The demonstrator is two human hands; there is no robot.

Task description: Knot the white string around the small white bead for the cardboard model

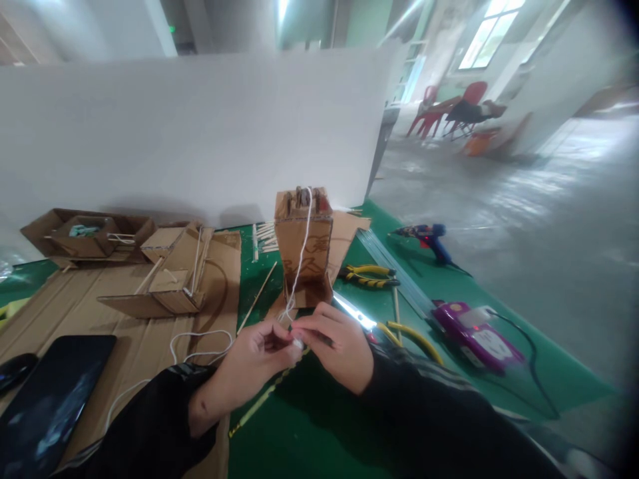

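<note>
Fingers of the left hand (252, 359) and right hand (342, 346): both drawn to a tight fingertip pinch, tips nearly meeting, with hold of the white string (301, 263). Small pale bit between the tips, too small to identify.

Head view, only one. String comes off the top of the upright cardboard box (302, 246), hangs down its near side with some slack, ends up in the pinch. Box stands on the green counter (309, 436) at 12 o'clock from the hands, close ahead, neither hand on it.

Step in hand, my read: fingertip work on the string's lower part; knotting or twisting both fit, can't tell which. Next move calls for both pinches kept firm and slack kept in the run up to the box; a hard pull could tip it.

Around the hands: scissors (355, 311) at 2 o'clock, right by the right hand, so watch the sleeve. Pliers (369, 273) between 1 and 2. Glue gun (430, 241) at 2, farther out. Power strip (476, 336) at 3. Loose string loop (200, 333) at 9, beside the left forearm; link to the held string not visible.
</note>
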